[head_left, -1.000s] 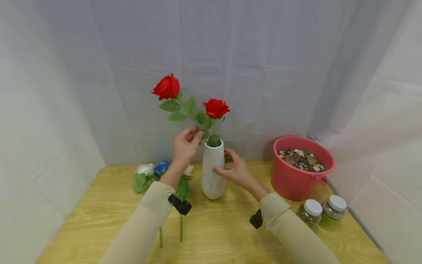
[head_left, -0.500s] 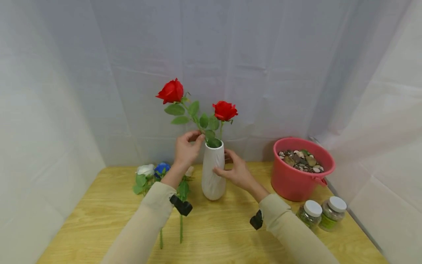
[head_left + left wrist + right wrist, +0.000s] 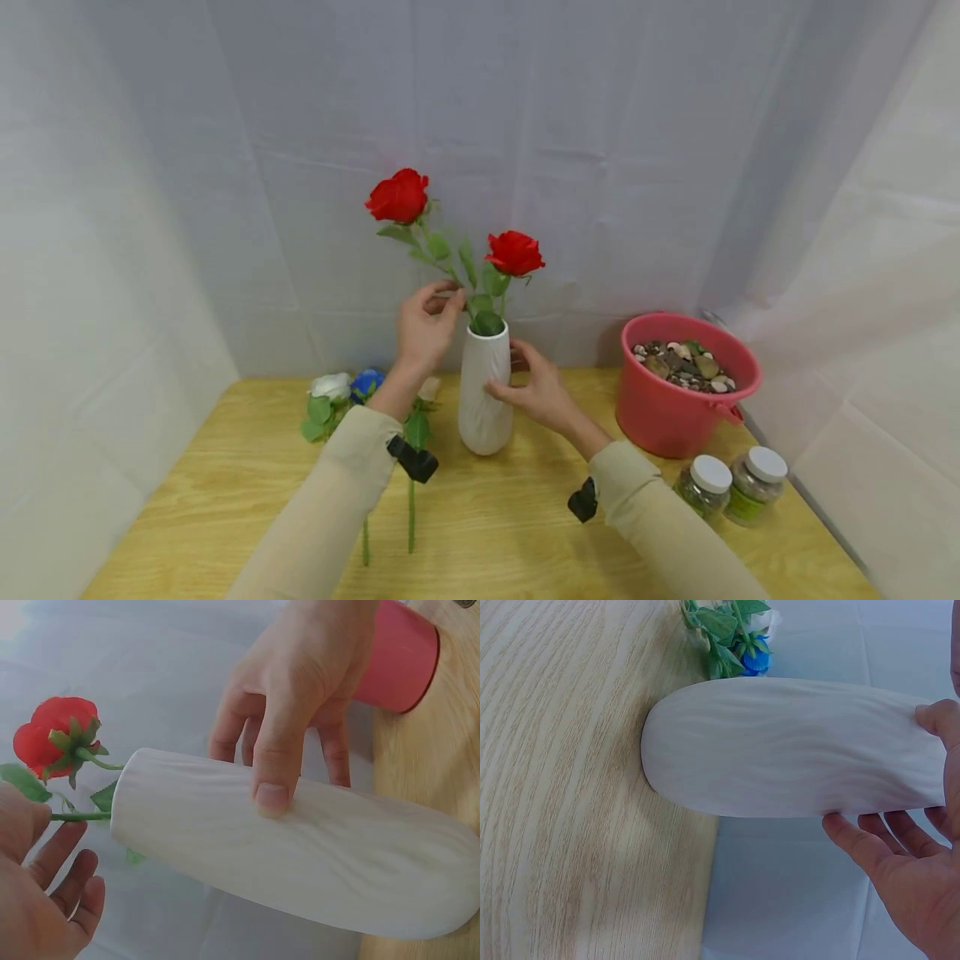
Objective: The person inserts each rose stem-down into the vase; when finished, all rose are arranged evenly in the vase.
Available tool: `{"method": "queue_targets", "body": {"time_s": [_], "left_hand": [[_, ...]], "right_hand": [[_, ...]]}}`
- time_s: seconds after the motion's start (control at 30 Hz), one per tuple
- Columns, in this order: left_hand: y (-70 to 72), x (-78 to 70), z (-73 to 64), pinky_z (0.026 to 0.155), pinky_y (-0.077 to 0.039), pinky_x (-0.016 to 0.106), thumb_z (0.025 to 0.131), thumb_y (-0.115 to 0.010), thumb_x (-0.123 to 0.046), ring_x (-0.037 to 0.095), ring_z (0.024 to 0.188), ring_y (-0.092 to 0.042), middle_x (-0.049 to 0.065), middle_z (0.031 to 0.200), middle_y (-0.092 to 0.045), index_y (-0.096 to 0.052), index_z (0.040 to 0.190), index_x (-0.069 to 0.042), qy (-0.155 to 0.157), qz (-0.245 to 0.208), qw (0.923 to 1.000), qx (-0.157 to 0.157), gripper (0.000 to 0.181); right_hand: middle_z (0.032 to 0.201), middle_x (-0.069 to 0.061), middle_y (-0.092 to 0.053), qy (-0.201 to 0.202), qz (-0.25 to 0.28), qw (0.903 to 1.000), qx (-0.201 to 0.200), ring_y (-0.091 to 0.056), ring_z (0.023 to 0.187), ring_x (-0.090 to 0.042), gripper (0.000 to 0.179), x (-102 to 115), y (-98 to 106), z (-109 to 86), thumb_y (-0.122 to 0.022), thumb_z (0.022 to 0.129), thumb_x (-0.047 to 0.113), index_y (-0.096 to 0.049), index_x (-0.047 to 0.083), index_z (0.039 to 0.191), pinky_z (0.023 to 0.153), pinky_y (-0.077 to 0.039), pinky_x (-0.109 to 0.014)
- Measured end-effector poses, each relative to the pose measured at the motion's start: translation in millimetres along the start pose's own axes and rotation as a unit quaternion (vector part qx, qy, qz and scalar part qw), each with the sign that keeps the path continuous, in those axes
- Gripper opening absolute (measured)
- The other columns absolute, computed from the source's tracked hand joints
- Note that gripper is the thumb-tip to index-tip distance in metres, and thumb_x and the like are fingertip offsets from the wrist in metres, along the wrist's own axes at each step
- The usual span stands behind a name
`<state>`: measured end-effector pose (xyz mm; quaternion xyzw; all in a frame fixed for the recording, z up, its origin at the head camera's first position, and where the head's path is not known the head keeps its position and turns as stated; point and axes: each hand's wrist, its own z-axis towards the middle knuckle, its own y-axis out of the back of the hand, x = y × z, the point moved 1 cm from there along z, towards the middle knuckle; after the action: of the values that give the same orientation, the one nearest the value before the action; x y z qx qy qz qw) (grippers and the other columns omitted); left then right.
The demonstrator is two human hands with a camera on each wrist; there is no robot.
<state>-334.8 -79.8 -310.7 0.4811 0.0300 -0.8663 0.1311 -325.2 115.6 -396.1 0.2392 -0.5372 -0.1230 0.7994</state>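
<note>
A white ribbed vase (image 3: 483,400) stands upright on the table, two red roses in its mouth. My left hand (image 3: 426,329) pinches the green stem (image 3: 79,817) of the taller rose (image 3: 400,197) just above the rim. That rose leans left, its bloom high over the hand. The shorter rose (image 3: 515,253) leans slightly right and is untouched. With thumb in front and fingers behind, my right hand (image 3: 542,388) holds the vase's upper right side. In the right wrist view its thumb and fingertips touch opposite sides of the vase (image 3: 780,746).
Left of the vase lie a white rose (image 3: 331,386), a blue rose (image 3: 367,384) and a pale peach flower (image 3: 430,389), partly behind my left arm. A pink bucket (image 3: 660,417) of pebbles stands at right, with two white-lidded jars (image 3: 710,475) in front of it.
The taller rose has moved right and its bloom and leaves have turned, with my left hand on its stem. The shorter rose has swung right. My right hand and the vase stay put.
</note>
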Motion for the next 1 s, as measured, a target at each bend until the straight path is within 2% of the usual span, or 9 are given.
{"method": "queue_targets", "body": {"time_s": [0.13, 0.27, 0.4, 0.5, 0.63, 0.9, 1.0], "left_hand": [[1.7, -3.2, 1.2, 0.066, -0.05, 0.017, 0.096, -0.072, -0.007, 0.038, 0.09, -0.078, 0.026, 0.09, -0.079, -0.073, 0.117, 0.002, -0.012, 0.009, 0.9998, 0.015, 0.023], [1.9, -0.7, -0.6, 0.072, -0.054, 0.023, 0.093, -0.071, -0.007, 0.039, 0.094, -0.077, 0.024, 0.096, -0.08, -0.076, 0.114, 0.003, -0.024, 0.059, 0.9968, 0.049, 0.024], [1.2, 4.4, -4.7, 0.083, -0.06, 0.038, 0.09, -0.069, -0.005, 0.038, 0.095, -0.075, 0.023, 0.1, -0.079, -0.08, 0.108, 0.005, -0.037, 0.098, 0.9923, 0.065, 0.023], [1.2, 7.0, -7.7, 0.087, -0.062, 0.048, 0.089, -0.07, -0.006, 0.038, 0.096, -0.075, 0.023, 0.1, -0.079, -0.08, 0.105, 0.005, -0.037, 0.111, 0.9914, 0.059, 0.022], [1.4, 10.5, -9.9, 0.088, -0.062, 0.053, 0.09, -0.07, -0.005, 0.039, 0.099, -0.075, 0.023, 0.102, -0.08, -0.081, 0.104, 0.005, -0.025, 0.119, 0.991, 0.056, 0.02], [2.1, 12.9, -6.9, 0.088, -0.062, 0.05, 0.093, -0.072, -0.009, 0.039, 0.093, -0.075, 0.023, 0.098, -0.079, -0.081, 0.107, 0.003, -0.01, 0.1, 0.9946, 0.025, 0.021], [1.6, 11.4, -5.9, 0.081, -0.062, 0.04, 0.095, -0.073, -0.011, 0.038, 0.091, -0.076, 0.023, 0.097, -0.08, -0.081, 0.109, 0.002, -0.01, 0.084, 0.9963, 0.012, 0.021]], "right_hand": [[0.134, -0.016, -0.066, 0.0, -0.005, 1.0, -0.002, -0.067, 0.121, -0.035, 0.074, 1, 0, 0.4, -0.087, 0.09, 0.025, -0.049, 0.009, 0.151, 0.104, -0.059, -0.051], [0.135, -0.015, -0.066, -0.002, 0.0, 1.0, -0.001, -0.066, 0.122, -0.035, 0.074, 2, 1, 0.4, -0.087, 0.089, 0.024, -0.049, 0.011, 0.151, 0.104, -0.059, -0.052], [0.135, -0.015, -0.066, -0.001, 0.002, 1.0, 0.0, -0.066, 0.122, -0.034, 0.074, 4, 0, -0.8, -0.086, 0.09, 0.024, -0.049, 0.011, 0.152, 0.104, -0.059, -0.051], [0.135, -0.015, -0.066, 0.0, 0.002, 1.0, 0.001, -0.066, 0.122, -0.034, 0.075, 6, 0, -1.9, -0.086, 0.09, 0.024, -0.048, 0.01, 0.152, 0.104, -0.059, -0.051], [0.135, -0.016, -0.066, 0.0, 0.0, 1.0, 0.0, -0.066, 0.122, -0.035, 0.075, 6, -1, -2.8, -0.086, 0.09, 0.023, -0.048, 0.01, 0.153, 0.103, -0.059, -0.051], [0.134, -0.017, -0.067, 0.008, 0.004, 1.0, -0.002, -0.067, 0.121, -0.037, 0.074, 6, -1, -1.2, -0.087, 0.089, 0.023, -0.049, 0.008, 0.151, 0.102, -0.06, -0.051], [0.134, -0.017, -0.067, 0.008, 0.004, 1.0, 0.0, -0.067, 0.12, -0.037, 0.074, 7, -1, -1.1, -0.087, 0.089, 0.023, -0.049, 0.008, 0.151, 0.101, -0.06, -0.051]]}}
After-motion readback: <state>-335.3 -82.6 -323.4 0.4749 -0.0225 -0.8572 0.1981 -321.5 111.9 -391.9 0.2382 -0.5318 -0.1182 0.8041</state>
